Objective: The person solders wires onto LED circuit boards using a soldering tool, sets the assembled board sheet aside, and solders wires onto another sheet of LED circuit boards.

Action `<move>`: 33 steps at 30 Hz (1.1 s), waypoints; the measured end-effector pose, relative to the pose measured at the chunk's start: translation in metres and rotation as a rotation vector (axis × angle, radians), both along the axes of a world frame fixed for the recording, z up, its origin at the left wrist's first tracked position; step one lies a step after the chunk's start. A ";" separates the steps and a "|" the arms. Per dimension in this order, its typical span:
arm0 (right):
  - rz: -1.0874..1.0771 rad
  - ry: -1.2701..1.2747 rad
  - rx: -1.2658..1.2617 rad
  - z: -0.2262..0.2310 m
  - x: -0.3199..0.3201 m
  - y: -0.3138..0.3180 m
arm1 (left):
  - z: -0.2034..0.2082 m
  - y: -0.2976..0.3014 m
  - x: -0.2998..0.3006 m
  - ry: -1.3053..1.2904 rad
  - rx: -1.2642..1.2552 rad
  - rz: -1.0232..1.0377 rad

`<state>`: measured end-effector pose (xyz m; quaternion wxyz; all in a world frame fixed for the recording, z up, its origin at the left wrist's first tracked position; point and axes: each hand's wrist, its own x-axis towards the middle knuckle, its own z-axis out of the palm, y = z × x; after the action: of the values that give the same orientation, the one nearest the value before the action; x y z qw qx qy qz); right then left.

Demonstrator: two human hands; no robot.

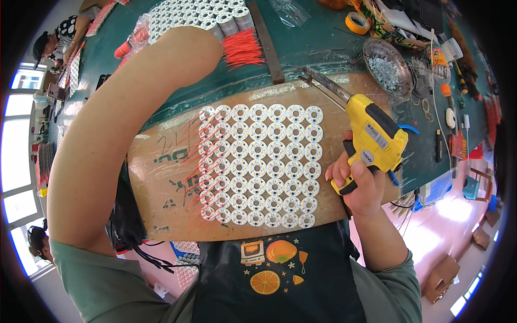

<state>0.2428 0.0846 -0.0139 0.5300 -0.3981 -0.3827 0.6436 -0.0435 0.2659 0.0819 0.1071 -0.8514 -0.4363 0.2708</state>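
My right hand [358,183] is wrapped round the grip of a yellow and black soldering gun [374,134]. The gun's metal tip points up and left, above the far right corner of a brown board [156,204]. Several rows of round white LED circuit boards [258,167] lie on that board in a grid, each with a hole in its centre. Thin red wires [207,161] lie across the two left columns. My left arm [113,118] stretches forward and ends by a bundle of red wires [242,48]; its hand is hidden.
Stacks of round circuit boards [199,13] stand at the back beside a metal bar [265,43]. At right are a bowl [382,64] of small pieces, orange tape [357,23] and scissors [427,109]. Another person [59,43] works at far left.
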 end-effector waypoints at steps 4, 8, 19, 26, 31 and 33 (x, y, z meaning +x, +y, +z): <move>-0.020 0.037 -0.006 0.000 -0.001 0.000 | 0.000 -0.001 0.004 0.032 -0.066 0.086; -0.063 0.045 -0.019 -0.003 -0.001 0.000 | -0.018 0.010 0.002 0.015 -0.095 0.029; -0.042 0.061 -0.019 0.000 -0.002 0.000 | -0.014 0.001 -0.001 0.021 -0.083 0.048; -0.042 0.076 -0.025 0.001 -0.002 -0.001 | -0.012 0.000 -0.013 -0.162 -0.011 0.054; -0.023 0.045 -0.013 -0.002 0.000 -0.002 | -0.016 -0.015 -0.020 -0.558 -0.031 0.144; -0.001 0.013 0.001 -0.002 0.001 -0.002 | -0.017 -0.035 -0.018 -0.690 -0.051 0.210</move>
<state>0.2435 0.0827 -0.0162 0.5328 -0.3940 -0.3794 0.6458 -0.0611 0.2304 0.0648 -0.0962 -0.8455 -0.5250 -0.0125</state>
